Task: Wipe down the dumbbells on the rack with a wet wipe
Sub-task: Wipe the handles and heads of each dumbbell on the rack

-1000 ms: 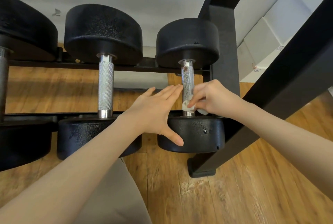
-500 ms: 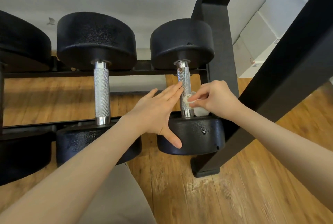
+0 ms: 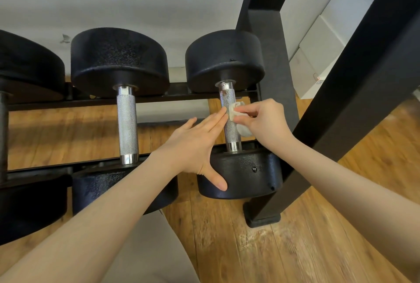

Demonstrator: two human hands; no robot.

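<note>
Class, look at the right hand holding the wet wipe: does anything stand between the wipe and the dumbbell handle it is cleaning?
Nothing visible does. The right hand presses the wet wipe straight against the handle; the left hand rests alongside.

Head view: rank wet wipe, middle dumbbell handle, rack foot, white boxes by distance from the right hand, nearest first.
From the right hand:
1. wet wipe, pinched in its fingers against the rightmost handle.
2. middle dumbbell handle, off to the left past the left hand.
3. rack foot, below on the floor; close to 2, hard to call.
4. white boxes, back right by the wall.
</note>
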